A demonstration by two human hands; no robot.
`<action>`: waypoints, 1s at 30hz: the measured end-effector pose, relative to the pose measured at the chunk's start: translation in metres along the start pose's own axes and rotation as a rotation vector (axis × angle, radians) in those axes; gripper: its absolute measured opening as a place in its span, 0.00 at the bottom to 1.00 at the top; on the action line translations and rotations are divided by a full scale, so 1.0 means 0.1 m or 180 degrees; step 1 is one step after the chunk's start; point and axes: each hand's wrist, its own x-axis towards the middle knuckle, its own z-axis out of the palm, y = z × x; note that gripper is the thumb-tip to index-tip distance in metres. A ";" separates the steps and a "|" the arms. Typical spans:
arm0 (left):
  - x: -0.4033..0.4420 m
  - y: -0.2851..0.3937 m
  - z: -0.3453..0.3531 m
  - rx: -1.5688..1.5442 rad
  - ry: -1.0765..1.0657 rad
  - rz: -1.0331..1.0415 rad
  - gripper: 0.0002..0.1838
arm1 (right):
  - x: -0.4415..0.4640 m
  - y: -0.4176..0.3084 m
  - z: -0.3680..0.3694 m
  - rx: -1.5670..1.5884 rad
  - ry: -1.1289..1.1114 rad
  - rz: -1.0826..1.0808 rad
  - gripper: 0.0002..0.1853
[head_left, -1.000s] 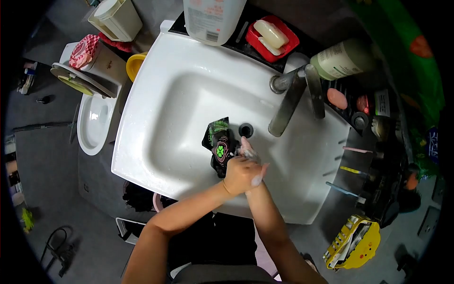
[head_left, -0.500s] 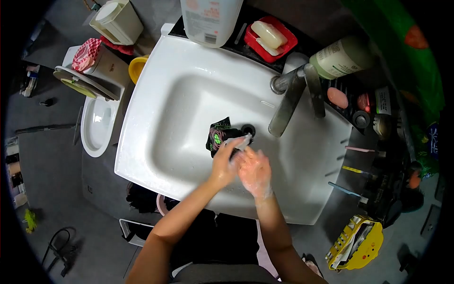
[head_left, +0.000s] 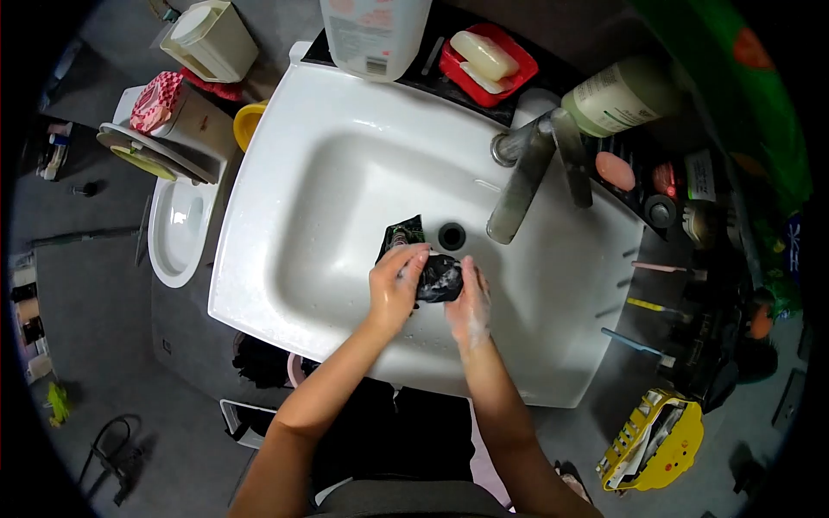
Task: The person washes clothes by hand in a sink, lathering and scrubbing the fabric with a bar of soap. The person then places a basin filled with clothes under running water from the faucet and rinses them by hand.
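Note:
A soapy black cloth (head_left: 439, 278) is stretched between my two hands above the white sink basin (head_left: 345, 198). My left hand (head_left: 395, 289) is closed on its left side, with the thumb and fingers at the top edge. My right hand (head_left: 471, 302) pinches the right side, and white lather coats its fingers and wrist. Just beyond my left hand a black patterned piece of fabric (head_left: 404, 231) shows in the basin; whether it joins the held cloth I cannot tell. The dark drain (head_left: 452, 236) lies uncovered beyond the cloth.
The metal faucet (head_left: 522, 186) reaches over the basin from the back right. Along the back edge stand a large clear bottle (head_left: 376, 39), a red soap dish (head_left: 458, 69) and a green bottle (head_left: 617, 99). Several toothbrushes and a yellow basket (head_left: 661, 445) are on the right.
My hands were close together, blurred and rubbing over white lather. Now they are apart with the black cloth spread between them, and the drain shows fully.

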 end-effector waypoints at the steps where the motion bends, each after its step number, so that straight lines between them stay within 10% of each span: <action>1: -0.07 0.13 0.03 -0.0158 -0.0074 -0.0334 0.07 | 0.00 0.02 0.07 0.0030 0.0241 0.0195 0.10; 5: -0.36 0.23 0.28 0.0851 -0.0515 0.1755 0.18 | 0.39 0.25 -0.36 0.0712 -0.1516 0.0815 0.14; 6: -0.21 0.14 0.27 0.1180 -0.0311 0.1421 0.19 | 0.45 0.32 -0.43 0.0919 -0.1841 0.0910 0.16; 8: 0.13 -0.12 0.26 0.1800 0.0119 0.0719 0.21 | -0.15 -0.03 0.23 -0.0322 0.0242 0.0590 0.17; 13: -0.23 0.23 0.34 0.1152 -0.0179 0.1680 0.20 | 0.07 0.06 -0.09 -0.0877 -0.1049 -0.0771 0.17; 16: 0.20 0.05 0.28 0.1388 -0.0133 0.1336 0.22 | -0.10 -0.09 0.02 -0.0931 -0.0138 0.1034 0.19; 17: 0.34 0.05 0.18 0.0883 -0.0225 0.0097 0.24 | -0.17 -0.14 0.11 -0.0974 0.0087 0.1499 0.19; 20: 0.36 -0.02 0.13 0.1136 -0.0728 -0.0032 0.21 | -0.16 -0.20 0.14 -0.0412 0.0231 0.1097 0.19; 24: 0.19 0.01 0.06 0.0461 -0.1068 0.0264 0.14 | 0.10 -0.35 -0.12 0.0754 -0.1421 0.0970 0.25; 28: 0.19 -0.14 0.11 0.0553 -0.0391 -0.0100 0.16 | -0.08 -0.03 -0.11 -0.0186 0.0091 0.0229 0.27; 29: 0.14 -0.14 0.17 0.0467 0.0093 -0.0086 0.13 | -0.13 -0.07 -0.03 -0.0367 0.0389 0.0948 0.27; 30: 0.04 -0.10 0.24 0.0500 0.0040 0.0083 0.12 | -0.04 0.07 -0.12 0.0411 -0.0474 0.1211 0.25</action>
